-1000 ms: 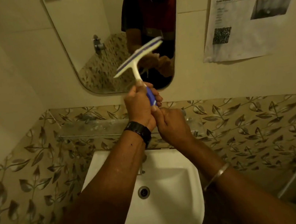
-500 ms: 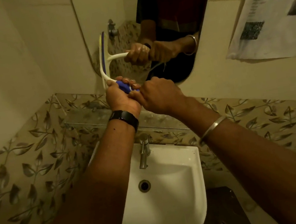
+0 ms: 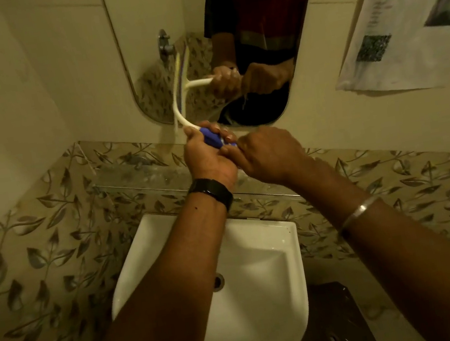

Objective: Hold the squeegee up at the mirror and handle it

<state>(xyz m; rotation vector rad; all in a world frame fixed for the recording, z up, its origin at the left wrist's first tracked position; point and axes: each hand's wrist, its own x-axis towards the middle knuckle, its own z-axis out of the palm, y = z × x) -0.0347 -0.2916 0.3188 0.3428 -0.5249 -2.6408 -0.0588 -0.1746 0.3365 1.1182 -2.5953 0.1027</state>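
Two hands meet on one tool in the head view, the only view there is. The left hand (image 3: 206,157) is wrapped round the blue grip of a squeegee (image 3: 181,95), fingers curled tight about the handle with the thumb along its upper side. The right hand (image 3: 266,154) sits just beside it on the handle's tail end; its fingers are curled in, and they seem to pinch something at the butt of the handle, though what exactly cannot be told.

Up and away from the grip, the white neck of the squeegee curves to the blade, which stands nearly upright against the lower left part of the mirror (image 3: 141,51). The blade's edge appears to touch the glass; its reflection shows right behind it. Below the grip lies a glass shelf (image 3: 131,178) on the leaf-patterned tiles, and lower down, under both forearms, a white basin (image 3: 263,281). Well off to the right of the grip a printed sheet (image 3: 405,20) hangs on the wall.

The step in hand looks like wiping the mirror. To do it well, the blade should probably be kept flat on the glass along its whole length, with even pressure from the left wrist, and drawn in one steady stroke; the bend in the neck suggests plenty of force already, so more would likely make the rubber skip.
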